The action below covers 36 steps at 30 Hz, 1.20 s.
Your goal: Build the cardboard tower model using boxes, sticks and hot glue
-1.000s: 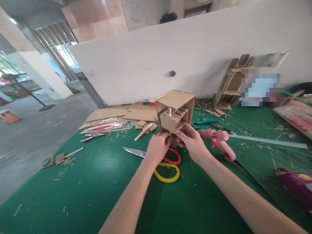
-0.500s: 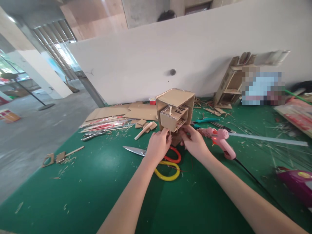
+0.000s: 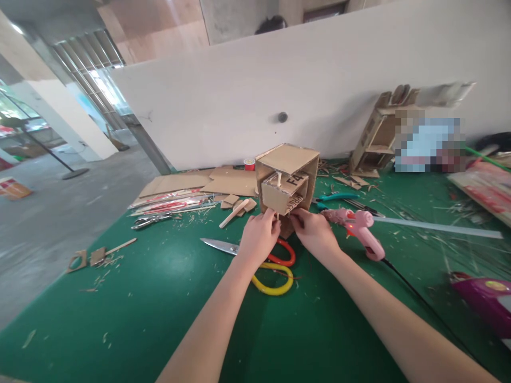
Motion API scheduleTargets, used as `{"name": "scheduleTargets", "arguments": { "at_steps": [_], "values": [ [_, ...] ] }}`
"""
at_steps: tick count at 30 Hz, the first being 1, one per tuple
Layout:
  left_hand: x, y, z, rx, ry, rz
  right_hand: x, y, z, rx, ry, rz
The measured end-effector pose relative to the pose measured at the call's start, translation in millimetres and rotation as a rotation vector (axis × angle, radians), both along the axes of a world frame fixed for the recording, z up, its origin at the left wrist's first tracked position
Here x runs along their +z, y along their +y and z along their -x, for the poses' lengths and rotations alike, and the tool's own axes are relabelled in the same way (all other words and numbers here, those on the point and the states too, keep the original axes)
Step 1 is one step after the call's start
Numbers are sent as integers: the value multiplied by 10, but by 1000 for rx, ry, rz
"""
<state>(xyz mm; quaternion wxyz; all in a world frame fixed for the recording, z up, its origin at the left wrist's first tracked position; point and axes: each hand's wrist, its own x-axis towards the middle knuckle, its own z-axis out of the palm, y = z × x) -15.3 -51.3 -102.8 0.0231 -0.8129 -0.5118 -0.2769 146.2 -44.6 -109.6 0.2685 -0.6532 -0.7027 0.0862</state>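
Note:
A small cardboard box [image 3: 287, 159] with open front stands on the green table, and a smaller printed cardboard compartment [image 3: 275, 198] sits inside it. At its lower front edge, my left hand [image 3: 260, 234] is closed in a pinch, with a tiny pale tip showing at the fingertips. My right hand [image 3: 315, 230] is also closed, its fingertips at the box's lower front, close to the left ones. Whatever the fingers grip is too small and hidden to name. Scissors [image 3: 275, 290] with red and yellow handles lie partly under my left hand and wrist.
To the right lie a pink glue gun [image 3: 365, 231] with a long glue stick, teal-handled pliers [image 3: 339, 197] and a purple tool [image 3: 485, 298]. Left are cardboard sheets [image 3: 235, 182], a wooden stick [image 3: 233, 214] and cardboard scraps [image 3: 98, 256]. A white partition [image 3: 223, 101] stands behind.
My right hand has shifted slightly left, bringing its fingertips nearer to my left hand. The left hand and the box stay nearly in place.

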Motion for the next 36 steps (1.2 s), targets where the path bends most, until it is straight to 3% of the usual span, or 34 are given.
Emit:
{"name": "scheduleTargets", "arguments": {
  "at_steps": [7,19,36],
  "values": [
    [6,5,1,-30,-13,1,2,57,20,-31,-38,10],
    [9,-7,14,-14,12,0,-60,204,-71,113,-8,67],
    [27,-8,9,-24,-4,24,-84,219,-80,124,-47,62]
  ]
}}
